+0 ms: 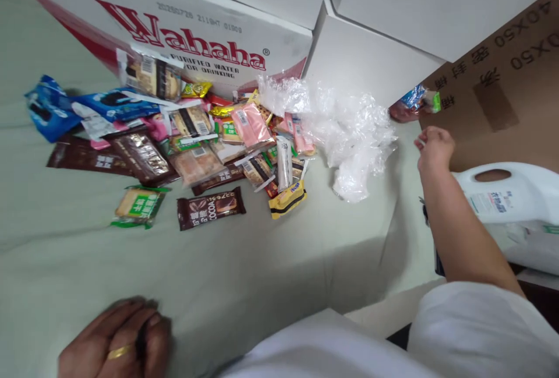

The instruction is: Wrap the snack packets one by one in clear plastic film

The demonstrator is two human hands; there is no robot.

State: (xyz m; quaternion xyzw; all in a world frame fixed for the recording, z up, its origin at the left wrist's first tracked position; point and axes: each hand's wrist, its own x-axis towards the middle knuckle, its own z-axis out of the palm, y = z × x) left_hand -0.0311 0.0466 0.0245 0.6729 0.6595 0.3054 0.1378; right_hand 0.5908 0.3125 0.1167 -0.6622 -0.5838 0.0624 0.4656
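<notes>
snack packets (196,165) in a heap, right hand (437,148) near brown carton (502,92)

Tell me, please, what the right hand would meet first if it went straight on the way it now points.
The right hand would probably meet the colourful packaging beside the brown cardboard box first, though depth is unclear here.

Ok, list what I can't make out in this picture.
Head view:
Left hand: wrist cut off by the bottom edge; palm hidden beneath the fingers.
Right hand: palm, and anything in it, hidden by curled fingers.
Snack pile: lowest packets covered by upper ones.
White jug: cut off by the right edge.
Corner packets: print too small and blurred.
</notes>
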